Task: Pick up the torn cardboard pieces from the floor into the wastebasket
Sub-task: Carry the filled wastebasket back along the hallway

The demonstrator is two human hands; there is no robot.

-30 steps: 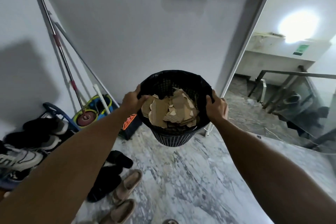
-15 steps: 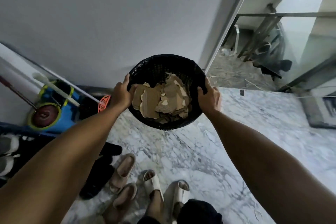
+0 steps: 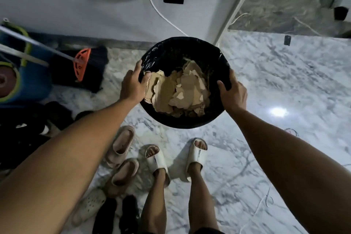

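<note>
Between the two hands hangs the black wastebasket, the left hand clasping its left rim with the fingers curled over the edge, the right hand clasping the right rim with the thumb inside and the rest outside. Just inside the left thumb and spreading toward the right hand lie the torn cardboard pieces, heaped in the lined basket. Below the hands, the marble floor shows two feet in white slippers, with beige slippers beside them.

left hand + right hand grip wastebasket rim — torn cardboard pieces inside | marble floor
</note>
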